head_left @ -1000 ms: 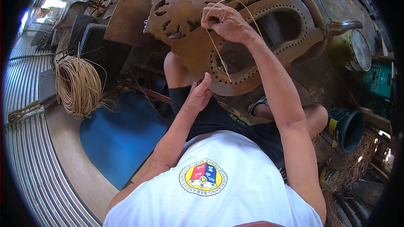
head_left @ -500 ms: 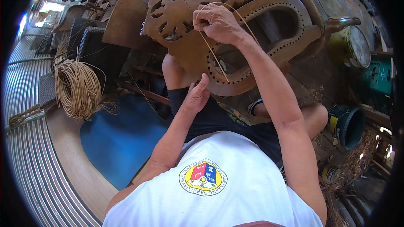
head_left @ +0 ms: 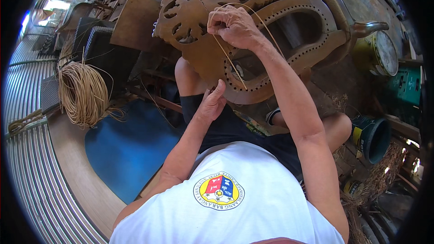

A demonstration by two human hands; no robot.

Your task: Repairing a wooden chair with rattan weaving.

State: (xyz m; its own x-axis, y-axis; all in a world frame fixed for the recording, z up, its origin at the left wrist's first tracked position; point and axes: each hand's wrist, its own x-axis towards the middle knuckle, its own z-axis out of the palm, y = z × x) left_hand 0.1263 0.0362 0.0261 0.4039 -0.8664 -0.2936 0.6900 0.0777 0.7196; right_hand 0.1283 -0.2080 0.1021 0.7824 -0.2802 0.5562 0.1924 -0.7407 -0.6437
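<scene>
A carved brown wooden chair frame [head_left: 191,56] lies before me, with cut-out patterns and an oval opening ringed by small holes. My right hand [head_left: 235,26] is above it, closed in a pinch on a thin pale cane strand [head_left: 229,59]. One length slants down from my fingers to the near rim of the oval; another arcs over the hand and passes behind my forearm. At the frame's near edge is my left hand [head_left: 213,105], thumb upright against the wood. Its other fingers curl at the edge and are mostly hidden.
On the left hangs a coil of cane [head_left: 83,94] beside a blue rounded sheet [head_left: 131,149] and corrugated metal [head_left: 34,171]. To the right stand a dark green bucket [head_left: 373,140], a paint-stained pail [head_left: 377,52] and a green crate [head_left: 407,86]. Stacked chair parts fill the far left.
The view has shifted very slightly. Both hands stay in nearly the same place, and the right still pinches the cane strand.
</scene>
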